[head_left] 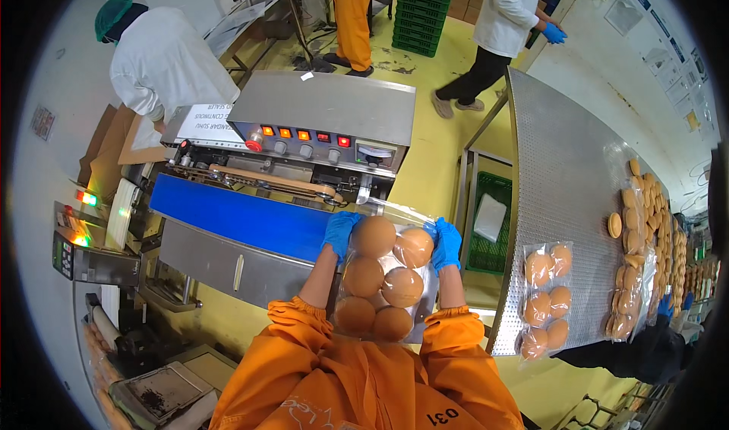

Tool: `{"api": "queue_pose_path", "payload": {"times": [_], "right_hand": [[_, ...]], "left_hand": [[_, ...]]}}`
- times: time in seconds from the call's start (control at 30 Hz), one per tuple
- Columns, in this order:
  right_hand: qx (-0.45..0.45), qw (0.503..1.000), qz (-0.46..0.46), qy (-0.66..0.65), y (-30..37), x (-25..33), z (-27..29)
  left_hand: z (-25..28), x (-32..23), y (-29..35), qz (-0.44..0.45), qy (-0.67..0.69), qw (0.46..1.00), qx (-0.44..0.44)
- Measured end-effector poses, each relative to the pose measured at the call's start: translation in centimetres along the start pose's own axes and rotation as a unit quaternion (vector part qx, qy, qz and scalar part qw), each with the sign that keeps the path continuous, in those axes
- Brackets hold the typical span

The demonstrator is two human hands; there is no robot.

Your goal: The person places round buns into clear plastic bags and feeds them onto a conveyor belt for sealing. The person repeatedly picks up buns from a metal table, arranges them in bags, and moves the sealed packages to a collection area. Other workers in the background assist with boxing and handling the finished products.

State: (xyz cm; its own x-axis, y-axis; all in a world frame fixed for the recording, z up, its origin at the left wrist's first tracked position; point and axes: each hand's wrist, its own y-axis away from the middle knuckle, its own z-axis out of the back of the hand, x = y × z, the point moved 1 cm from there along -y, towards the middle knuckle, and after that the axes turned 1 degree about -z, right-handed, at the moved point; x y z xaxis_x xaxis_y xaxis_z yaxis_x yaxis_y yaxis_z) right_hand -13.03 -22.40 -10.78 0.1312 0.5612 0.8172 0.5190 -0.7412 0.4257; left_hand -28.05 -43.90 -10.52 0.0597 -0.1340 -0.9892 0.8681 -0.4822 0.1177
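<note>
Six round brown buns sit in two columns inside a clear plastic bag (383, 278), which the person in orange sleeves holds up in front of the chest, at about six o'clock from the sealing machine (319, 118). The left hand (340, 232), in a blue glove, is closed on the bag's upper left corner; the right hand (446, 244), also gloved in blue, grips the upper right corner. The bag's open top edge lies just beside the end of the blue conveyor belt (235, 216), which runs off toward nine o'clock under the machine's row of lit red and orange buttons.

At three o'clock from the hands stands a perforated steel table (562, 156). On it lies another filled bag of buns (545, 297), and farther toward three o'clock a heap of loose buns (645, 240) along the table's far edge. A green crate (490, 232) sits on the floor between machine and table. Toward eleven o'clock a person in a white coat and green hairnet (156, 58) bends over the machine's far end.
</note>
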Motion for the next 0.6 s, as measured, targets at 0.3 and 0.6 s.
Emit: {"api": "queue_pose_path", "payload": {"times": [0.3,0.6], "right_hand": [[0.042,0.998,-0.032,-0.025,0.7,-1.5,-3.8],[0.063,0.995,-0.064,-0.041,0.5,-4.2,-8.4]], "left_hand": [[4.3,-2.1,-0.9,0.087,0.008,0.996,-0.032],[9.8,0.7,-1.4,0.093,0.056,0.990,-0.090]]}}
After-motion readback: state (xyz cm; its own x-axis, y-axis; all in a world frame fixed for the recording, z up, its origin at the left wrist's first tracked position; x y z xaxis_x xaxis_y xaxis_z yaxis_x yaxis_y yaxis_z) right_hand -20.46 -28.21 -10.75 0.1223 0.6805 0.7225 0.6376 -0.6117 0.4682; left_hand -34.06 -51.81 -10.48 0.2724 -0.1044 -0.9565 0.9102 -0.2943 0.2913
